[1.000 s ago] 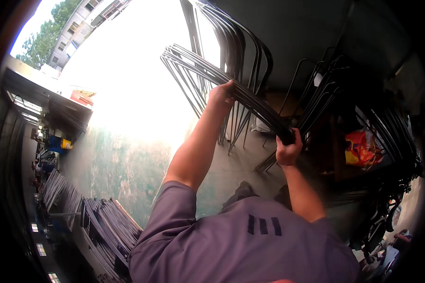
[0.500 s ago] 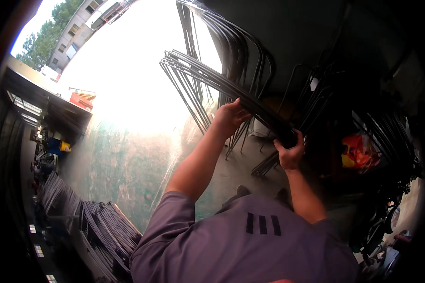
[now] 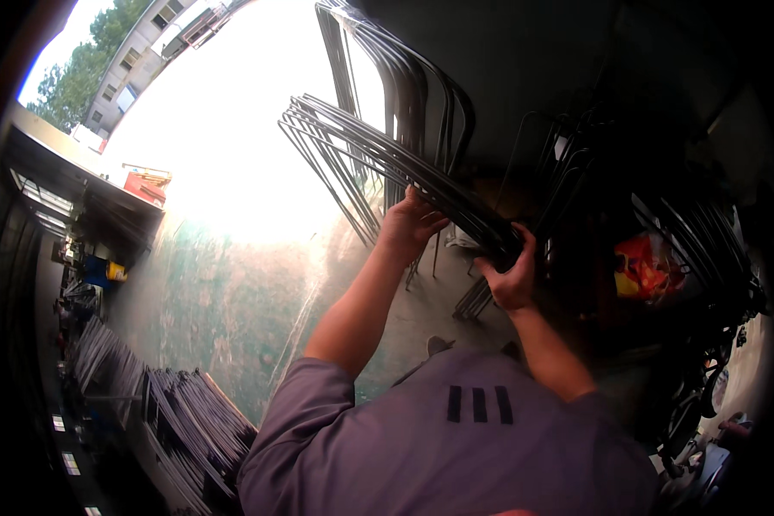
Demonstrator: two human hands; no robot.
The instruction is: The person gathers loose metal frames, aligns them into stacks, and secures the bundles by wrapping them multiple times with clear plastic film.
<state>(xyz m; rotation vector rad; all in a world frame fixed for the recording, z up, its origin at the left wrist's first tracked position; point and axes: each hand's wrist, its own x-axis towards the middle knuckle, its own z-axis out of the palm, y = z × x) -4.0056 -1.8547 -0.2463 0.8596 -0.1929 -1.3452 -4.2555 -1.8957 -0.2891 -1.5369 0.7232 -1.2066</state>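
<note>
A bundle of dark bent metal tubes (image 3: 378, 150) slants across the middle, its far ends bent downward. Under its left side my left hand (image 3: 409, 227) grips it, thumb up along the edge and fingers partly hidden beneath the tubes. At the bundle's near right end, my right hand (image 3: 514, 279) is closed around the tubes, thumb on one side and fingers on the other. Directly behind the bundle stands a taller stack of similar curved tubes (image 3: 408, 90), partly covered by the held ones.
More bent tubes (image 3: 568, 176) stand in shadow at the right, near a red and yellow bag (image 3: 645, 268). Rows of dark tubes (image 3: 193, 430) lie at the lower left. A worn green floor (image 3: 232, 301) stretches left toward a bright opening, with a red box (image 3: 146, 187) beside it.
Both hands and the held bundle have shifted slightly left, and the tubes at its far end are spread a little wider. The grip looks the same.
</note>
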